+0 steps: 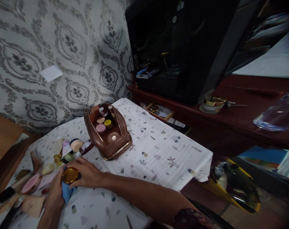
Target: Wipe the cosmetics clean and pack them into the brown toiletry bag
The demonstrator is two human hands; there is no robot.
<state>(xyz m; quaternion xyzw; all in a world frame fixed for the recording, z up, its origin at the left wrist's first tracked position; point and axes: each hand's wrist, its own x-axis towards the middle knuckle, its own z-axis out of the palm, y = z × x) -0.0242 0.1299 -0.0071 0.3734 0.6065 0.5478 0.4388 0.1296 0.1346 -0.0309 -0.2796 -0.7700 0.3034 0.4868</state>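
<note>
My right hand is closed round a small jar with a shiny gold round lid. A blue cloth is bunched under the jar, held in my left hand, whose fingers meet the jar's side. Just beyond my hands stands an unzipped brown cosmetic bag. Inside it show a yellow-lidded pot, a pink-lidded pot and silver-capped bottles. A dark red bottle leans beside the bag, close to a jar with a beige side and a pink-and-white tube.
Several loose cosmetics, among them a pink oval item, crowd the left of the white patterned cloth. A dark red desk with a large black screen is at right. Below it is a yellow-rimmed bin.
</note>
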